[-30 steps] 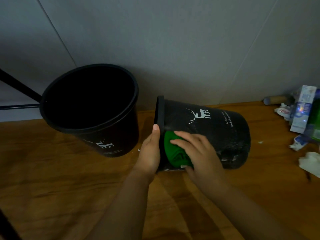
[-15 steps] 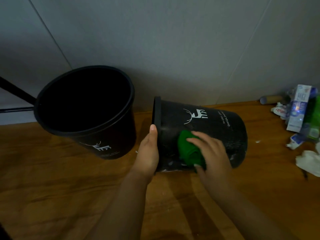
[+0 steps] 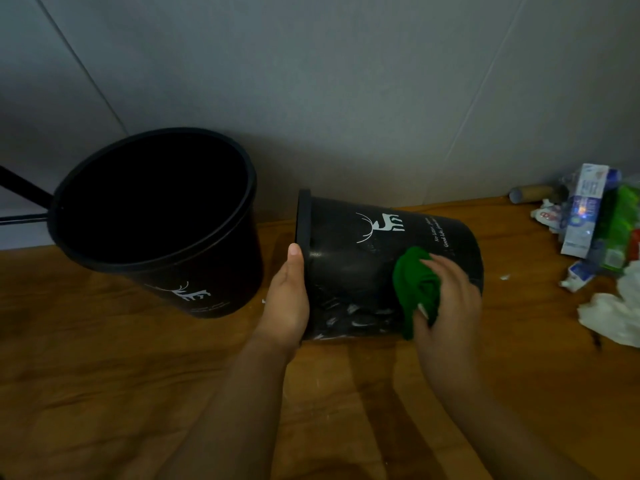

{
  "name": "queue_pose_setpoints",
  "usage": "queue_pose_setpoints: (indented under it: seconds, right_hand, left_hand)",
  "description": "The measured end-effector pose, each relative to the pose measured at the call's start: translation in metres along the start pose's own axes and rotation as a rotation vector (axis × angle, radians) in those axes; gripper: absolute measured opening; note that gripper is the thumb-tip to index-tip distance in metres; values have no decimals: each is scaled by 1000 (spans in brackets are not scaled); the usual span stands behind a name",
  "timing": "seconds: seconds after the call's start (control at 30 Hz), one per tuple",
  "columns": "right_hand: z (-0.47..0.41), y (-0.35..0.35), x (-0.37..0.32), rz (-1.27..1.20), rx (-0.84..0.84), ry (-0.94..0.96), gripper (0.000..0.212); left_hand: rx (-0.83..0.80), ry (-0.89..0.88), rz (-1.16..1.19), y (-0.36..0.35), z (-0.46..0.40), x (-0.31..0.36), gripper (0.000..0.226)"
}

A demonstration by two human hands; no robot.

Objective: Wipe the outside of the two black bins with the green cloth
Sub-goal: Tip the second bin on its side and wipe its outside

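Two black bins with a white deer print are on the wooden floor. One bin (image 3: 360,268) lies on its side, rim to the left, base to the right. My left hand (image 3: 289,299) grips its rim, thumb up along the edge. My right hand (image 3: 446,299) holds a bunched green cloth (image 3: 414,285) and presses it against the bin's side near the base. Pale streaks show on the bin's lower side. The other bin (image 3: 156,216) stands upright to the left, its opening facing me.
A grey wall (image 3: 346,81) runs behind the bins. At the right lie cartons and wrappers (image 3: 588,216), crumpled white paper (image 3: 616,313) and a short wooden roll (image 3: 530,194). Black metal bars (image 3: 20,202) stick out at the far left.
My right hand has slid the green cloth along the lying bin's side, from near the rim rightward to near the base. The left hand has stayed on the rim.
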State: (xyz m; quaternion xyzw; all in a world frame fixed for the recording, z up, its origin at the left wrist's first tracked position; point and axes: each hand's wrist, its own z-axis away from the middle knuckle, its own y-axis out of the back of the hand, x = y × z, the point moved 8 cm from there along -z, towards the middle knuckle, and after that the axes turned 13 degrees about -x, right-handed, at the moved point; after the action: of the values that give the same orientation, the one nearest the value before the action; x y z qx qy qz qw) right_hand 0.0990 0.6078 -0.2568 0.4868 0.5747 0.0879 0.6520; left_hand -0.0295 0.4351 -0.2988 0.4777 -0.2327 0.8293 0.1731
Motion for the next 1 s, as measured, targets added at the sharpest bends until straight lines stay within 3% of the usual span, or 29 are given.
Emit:
queue_pose_setpoints:
  seconds: [0.2,0.4,0.6,0.73,0.8,0.9,1.0]
  right_hand:
    - [0,-20,-16,144,-160,227,78]
    - [-1,12,25,-18,70,-120,66]
    - [2,-14,-7,193,-151,198,78]
    - [4,17,39,46,40,-100,71]
    - [4,22,44,24,106,-163,68]
    - [0,11,26,36,34,-52,68]
    - [1,1,15,155,-118,128,73]
  left_hand:
    - [3,-2,5,2,-1,-2,59]
    - [20,8,-31,0,2,0,64]
    - [43,27,-28,1,3,0,42]
    - [38,18,-53,0,3,4,43]
    - [29,20,-52,-1,3,3,53]
    - [23,36,-27,0,3,0,61]
    - [46,41,-31,2,4,1,48]
